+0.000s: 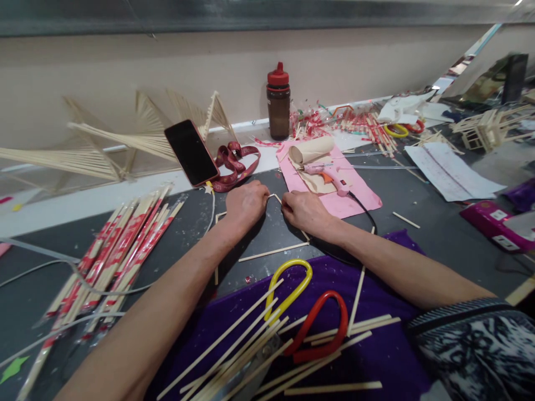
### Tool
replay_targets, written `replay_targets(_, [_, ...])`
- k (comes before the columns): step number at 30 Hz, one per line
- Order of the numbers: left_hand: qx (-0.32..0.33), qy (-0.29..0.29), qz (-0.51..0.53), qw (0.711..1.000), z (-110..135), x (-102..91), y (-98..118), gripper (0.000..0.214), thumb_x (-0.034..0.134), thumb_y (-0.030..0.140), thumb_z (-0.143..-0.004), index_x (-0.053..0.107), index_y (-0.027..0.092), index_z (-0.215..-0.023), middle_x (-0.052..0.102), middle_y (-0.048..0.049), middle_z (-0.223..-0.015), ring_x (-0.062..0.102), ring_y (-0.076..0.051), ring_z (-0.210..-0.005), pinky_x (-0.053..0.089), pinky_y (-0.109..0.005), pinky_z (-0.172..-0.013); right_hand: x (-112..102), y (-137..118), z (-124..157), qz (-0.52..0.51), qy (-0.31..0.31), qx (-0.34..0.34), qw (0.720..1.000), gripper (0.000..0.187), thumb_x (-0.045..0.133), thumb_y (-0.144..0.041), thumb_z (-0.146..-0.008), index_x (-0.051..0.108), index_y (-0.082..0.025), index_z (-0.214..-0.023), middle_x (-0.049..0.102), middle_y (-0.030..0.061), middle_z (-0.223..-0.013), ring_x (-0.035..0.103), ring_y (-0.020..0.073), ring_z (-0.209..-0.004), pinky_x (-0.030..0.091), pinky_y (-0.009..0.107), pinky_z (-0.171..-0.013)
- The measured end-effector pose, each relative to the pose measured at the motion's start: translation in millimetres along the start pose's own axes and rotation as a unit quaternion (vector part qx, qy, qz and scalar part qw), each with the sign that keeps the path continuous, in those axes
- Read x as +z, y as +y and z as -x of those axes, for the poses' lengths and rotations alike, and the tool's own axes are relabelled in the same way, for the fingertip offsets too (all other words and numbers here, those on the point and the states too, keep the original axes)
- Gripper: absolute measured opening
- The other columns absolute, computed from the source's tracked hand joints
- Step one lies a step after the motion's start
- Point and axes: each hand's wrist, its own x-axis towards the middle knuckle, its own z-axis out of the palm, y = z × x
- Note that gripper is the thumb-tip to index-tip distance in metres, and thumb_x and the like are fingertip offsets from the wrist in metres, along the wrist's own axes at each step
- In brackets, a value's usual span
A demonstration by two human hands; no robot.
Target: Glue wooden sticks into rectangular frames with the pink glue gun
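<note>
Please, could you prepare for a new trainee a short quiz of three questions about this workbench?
1. What do the left hand and right hand both touch?
a) the bottle
b) thin sticks
c) the lanyard

2. True or false: the phone shows a brightly lit screen.

3. Complete: the scissors nearest the camera have one red handle and one ____ handle.

Key:
1. b
2. False; the screen is dark.
3. yellow
</note>
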Motion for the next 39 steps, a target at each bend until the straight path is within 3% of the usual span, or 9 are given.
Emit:
replay_targets(10, [0.019,0.007,-0.015,1.000,6,-0.4,-2,0.036,0.035,0.031,-0.090,0.069,0.022,-0.095,0.068,-0.0061,-0.097,0.064,-0.020,-0.084,0.037,-0.027,-0.057,4,1,-2,-0.008,-0.009,0.031,0.999,0.024,0.037,-0.022,-0.088,0.058,-0.014,-0.097,0.068,0.0118,-0.090,0.063,0.0222,-0.083,0.041,0.029,-0.068])
replay_targets(19, [0.042,0.020,-0.031,0.998,10,0.5,-5,0.033,0.036,0.028,-0.090,0.069,0.024,-0.091,0.067,-0.0036,-0.092,0.064,-0.020,-0.080,0.034,-0.028,-0.053,3,1,-1,-0.002,0.001,0.014,1.000,0.024,0.037,-0.023,-0.089,0.058,-0.016,-0.097,0.067,0.0102,-0.091,0.062,0.0210,-0.081,0.038,0.028,-0.063])
replay_targets(32, [0.013,0.030,-0.023,0.999,10,8.7,-3,0.030,0.034,0.030,-0.091,0.062,0.021,-0.097,0.062,-0.0052,-0.099,0.062,-0.020,-0.081,0.035,-0.027,-0.054,4,2,-1,0.004,0.013,-0.008,1.000,0.023,0.037,-0.022,-0.089,0.059,-0.016,-0.096,0.066,0.0084,-0.090,0.061,0.0198,-0.081,0.036,0.028,-0.060])
replay_targets(39, [0.011,0.012,-0.027,1.000,12,2.5,-3,0.029,0.033,0.030,-0.091,0.060,0.020,-0.097,0.061,-0.0055,-0.100,0.062,-0.020,-0.079,0.036,-0.028,-0.053,1,0,-1,0.003,-0.004,-0.001,1.000,0.023,0.037,-0.022,-0.090,0.058,-0.016,-0.098,0.066,0.0085,-0.093,0.062,0.0199,-0.084,0.038,0.028,-0.063])
